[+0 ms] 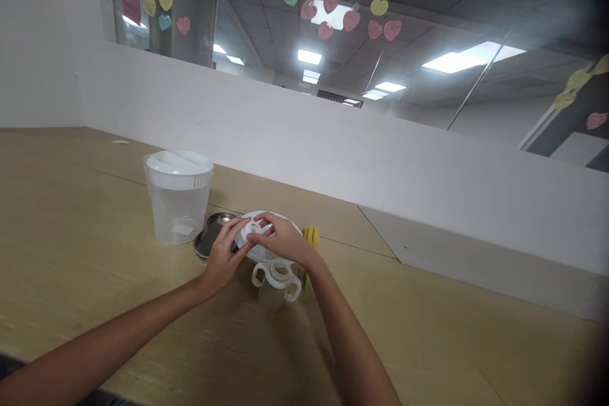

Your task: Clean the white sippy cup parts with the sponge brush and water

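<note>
Between both hands is a small white bottle cap (246,232). My left hand (223,260) grips it from the left, fingers and thumb around its side. My right hand (280,238) is curled at its right, thumb and fingertips pinching the cap. Just below the hands, a see-through baby bottle (273,295) stands on the table, with a white two-handled collar (278,271) around its uncapped neck. Behind the cap lies a white plate (259,257), partly hidden by my hands. A round metal tray (209,235) sits left of the plate, nearest my left hand.
A tall see-through plastic pitcher (178,206) with a white lid stands at the left on the wooden table (451,330). A yellow object (313,236) shows beside my right wrist. The white wall (295,139) and a window with heart-shaped notes rise behind the table.
</note>
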The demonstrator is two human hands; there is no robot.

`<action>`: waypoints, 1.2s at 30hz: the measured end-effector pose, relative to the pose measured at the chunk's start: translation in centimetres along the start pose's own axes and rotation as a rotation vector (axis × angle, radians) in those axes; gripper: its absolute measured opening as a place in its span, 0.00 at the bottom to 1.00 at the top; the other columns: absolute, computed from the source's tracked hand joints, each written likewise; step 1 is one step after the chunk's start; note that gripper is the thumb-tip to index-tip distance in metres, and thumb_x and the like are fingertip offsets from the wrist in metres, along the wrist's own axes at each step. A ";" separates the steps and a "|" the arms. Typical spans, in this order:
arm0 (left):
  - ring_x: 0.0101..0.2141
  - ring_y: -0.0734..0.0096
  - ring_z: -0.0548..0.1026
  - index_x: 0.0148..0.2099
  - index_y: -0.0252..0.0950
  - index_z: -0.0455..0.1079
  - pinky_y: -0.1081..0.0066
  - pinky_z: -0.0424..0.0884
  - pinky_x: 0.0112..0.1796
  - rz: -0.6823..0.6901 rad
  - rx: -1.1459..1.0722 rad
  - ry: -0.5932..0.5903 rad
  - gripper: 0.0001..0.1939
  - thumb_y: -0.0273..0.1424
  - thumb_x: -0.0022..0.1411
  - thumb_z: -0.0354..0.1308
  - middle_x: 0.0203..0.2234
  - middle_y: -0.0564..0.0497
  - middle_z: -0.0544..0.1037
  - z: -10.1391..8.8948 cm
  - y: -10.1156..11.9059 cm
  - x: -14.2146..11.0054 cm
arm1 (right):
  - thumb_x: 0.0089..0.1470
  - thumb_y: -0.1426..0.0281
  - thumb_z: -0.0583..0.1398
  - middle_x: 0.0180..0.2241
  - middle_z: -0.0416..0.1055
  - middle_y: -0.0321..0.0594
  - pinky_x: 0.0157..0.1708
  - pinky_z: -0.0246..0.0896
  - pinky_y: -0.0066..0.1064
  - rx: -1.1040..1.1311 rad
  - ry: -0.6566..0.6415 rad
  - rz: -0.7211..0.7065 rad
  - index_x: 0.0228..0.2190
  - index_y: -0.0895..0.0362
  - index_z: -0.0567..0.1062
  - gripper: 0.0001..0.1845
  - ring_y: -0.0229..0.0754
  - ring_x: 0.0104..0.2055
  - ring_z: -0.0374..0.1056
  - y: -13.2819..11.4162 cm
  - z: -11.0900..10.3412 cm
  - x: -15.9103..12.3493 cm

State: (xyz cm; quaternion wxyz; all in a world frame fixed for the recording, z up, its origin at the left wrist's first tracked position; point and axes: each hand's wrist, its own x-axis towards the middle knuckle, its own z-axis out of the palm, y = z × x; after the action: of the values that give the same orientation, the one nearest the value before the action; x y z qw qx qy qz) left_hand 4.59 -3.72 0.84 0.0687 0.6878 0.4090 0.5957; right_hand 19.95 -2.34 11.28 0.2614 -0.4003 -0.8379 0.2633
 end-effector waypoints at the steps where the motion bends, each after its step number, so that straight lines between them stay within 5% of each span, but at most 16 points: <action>1: 0.51 0.62 0.67 0.57 0.41 0.61 0.62 0.64 0.51 0.008 0.000 0.000 0.21 0.39 0.64 0.50 0.50 0.45 0.66 0.0 0.0 0.0 | 0.47 0.62 0.63 0.36 0.70 0.37 0.34 0.60 0.30 -0.060 0.028 0.000 0.41 0.55 0.72 0.18 0.35 0.30 0.65 -0.6 0.2 -0.2; 4: 0.54 0.58 0.63 0.60 0.40 0.58 0.59 0.62 0.53 0.026 0.045 0.026 0.26 0.41 0.62 0.53 0.54 0.43 0.63 0.0 0.2 -0.1 | 0.45 0.66 0.64 0.35 0.71 0.37 0.36 0.60 0.31 -0.188 0.092 0.027 0.41 0.57 0.71 0.19 0.37 0.32 0.66 -1.0 0.3 -0.3; 8: 0.58 0.55 0.56 0.62 0.39 0.53 0.54 0.57 0.55 0.011 0.120 0.104 0.30 0.41 0.61 0.55 0.57 0.40 0.56 0.0 0.5 -0.2 | 0.46 0.72 0.62 0.43 0.71 0.45 0.45 0.58 0.34 -0.457 0.169 0.075 0.44 0.60 0.71 0.20 0.43 0.44 0.66 1.9 -0.9 0.4; 13: 0.56 0.57 0.59 0.58 0.40 0.57 0.54 0.57 0.55 0.028 0.133 0.090 0.22 0.38 0.64 0.51 0.54 0.41 0.59 -0.1 0.4 -0.3 | 0.44 0.84 0.56 0.42 0.74 0.51 0.45 0.58 0.33 -0.738 0.048 0.242 0.41 0.61 0.75 0.21 0.47 0.46 0.68 6.5 -1.7 0.8; 19: 0.55 0.57 0.61 0.58 0.39 0.56 0.56 0.60 0.54 0.066 0.137 0.164 0.21 0.37 0.64 0.51 0.53 0.41 0.60 -0.4 0.7 0.2 | 0.44 0.83 0.58 0.44 0.73 0.53 0.42 0.60 0.30 -0.793 -0.064 0.298 0.39 0.62 0.76 0.18 0.47 0.44 0.69 7.9 -0.7 1.2; 22: 0.55 0.58 0.60 0.58 0.38 0.55 0.58 0.58 0.55 0.122 0.156 0.312 0.23 0.36 0.62 0.52 0.52 0.41 0.61 -1.8 0.8 1.7 | 0.45 0.82 0.57 0.44 0.72 0.54 0.42 0.59 0.31 -0.813 -0.081 0.313 0.40 0.63 0.76 0.18 0.48 0.45 0.69 8.0 -0.4 1.4; 26: 0.55 0.60 0.60 0.57 0.35 0.53 0.59 0.55 0.56 0.145 0.213 0.709 0.25 0.37 0.60 0.53 0.52 0.42 0.61 -6.6 -0.9 4.6 | 0.46 0.81 0.57 0.41 0.74 0.51 0.42 0.59 0.32 -0.805 -0.091 0.306 0.40 0.61 0.76 0.17 0.48 0.44 0.70 8.0 -0.6 1.3; 31: 0.51 0.67 0.61 0.55 0.36 0.52 0.63 0.56 0.53 -0.224 0.168 1.003 0.21 0.33 0.60 0.49 0.55 0.44 0.58 -13.8 -6.7 7.3 | 0.46 0.82 0.58 0.44 0.73 0.47 0.46 0.57 0.30 -0.757 -0.021 0.246 0.44 0.60 0.73 0.21 0.44 0.47 0.67 6.7 -2.0 0.8; 33: 0.50 0.67 0.61 0.50 0.36 0.55 0.64 0.58 0.51 -0.540 0.009 0.848 0.18 0.38 0.60 0.50 0.53 0.45 0.59 -15.4 -8.9 8.1 | 0.48 0.80 0.57 0.46 0.71 0.47 0.48 0.56 0.30 -0.724 0.060 0.203 0.45 0.60 0.72 0.20 0.42 0.49 0.65 6.0 -2.7 0.7; 36: 0.39 0.66 0.67 0.40 0.35 0.61 0.65 0.66 0.40 -0.627 -0.099 0.614 0.22 0.51 0.58 0.47 0.38 0.50 0.71 -15.7 -10.9 8.8 | 0.49 0.77 0.56 0.44 0.71 0.45 0.45 0.58 0.31 -0.578 0.270 0.113 0.43 0.60 0.71 0.16 0.40 0.43 0.66 5.3 -3.6 0.3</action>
State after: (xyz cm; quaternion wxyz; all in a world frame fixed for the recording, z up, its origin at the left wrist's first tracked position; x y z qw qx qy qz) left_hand -14.84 2.95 5.64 0.1544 0.3176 0.5703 0.7417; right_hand 24.97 1.66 10.51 0.2306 -0.5353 -0.8121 -0.0271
